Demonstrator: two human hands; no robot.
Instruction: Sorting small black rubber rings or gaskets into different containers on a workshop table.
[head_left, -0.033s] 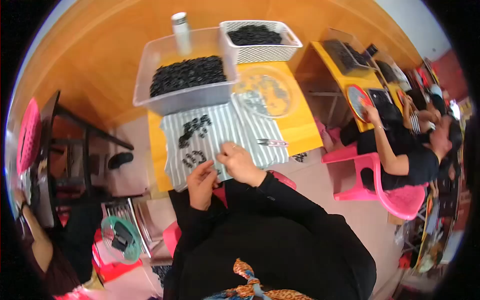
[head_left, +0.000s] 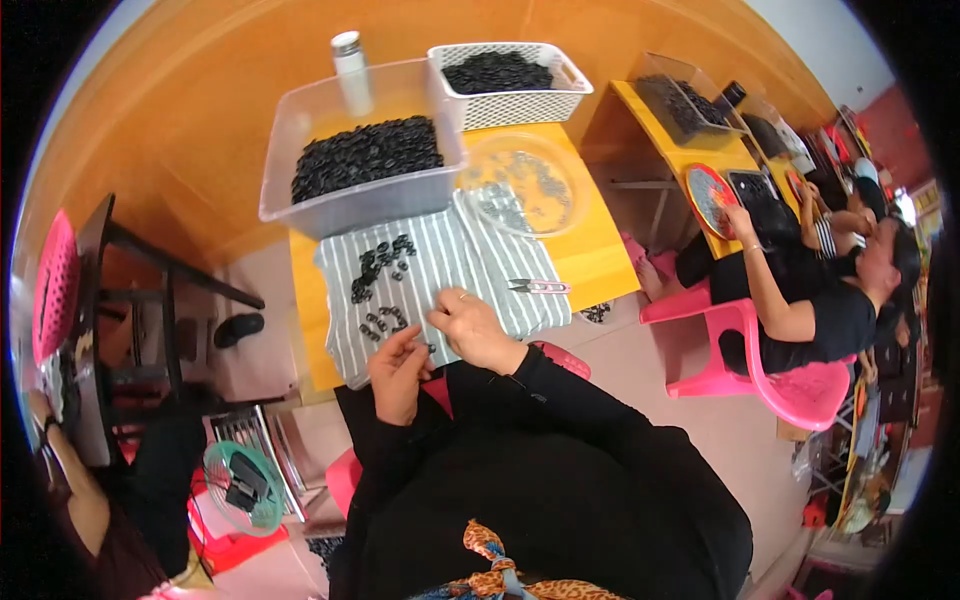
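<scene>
My left hand (head_left: 396,376) is over the near edge of a grey-and-white striped cloth (head_left: 440,255), thumb and fingertips drawn together. Close to its right, my right hand (head_left: 478,330) is curled in a pinch, a ring on one finger. Anything between the fingertips is too small to make out; a dark speck shows near the left fingertips. Small shiny black pieces lie on the cloth, in a loose pile (head_left: 378,265) and in short rows (head_left: 383,322) nearer me. Thread snips (head_left: 540,286) with pinkish handles rest right of my right hand.
Behind the cloth stand a clear plastic bin (head_left: 350,205) of black pieces, a white woven basket (head_left: 520,108), a white-capped bottle (head_left: 350,70) and a round clear tray (head_left: 575,205), all on the yellow table (head_left: 605,260). A person on a pink chair (head_left: 790,390) works at the right; another sits left.
The view has shifted slightly, so the table things sit a little further left. Both hands keep nearly the same pose and place over the cloth.
</scene>
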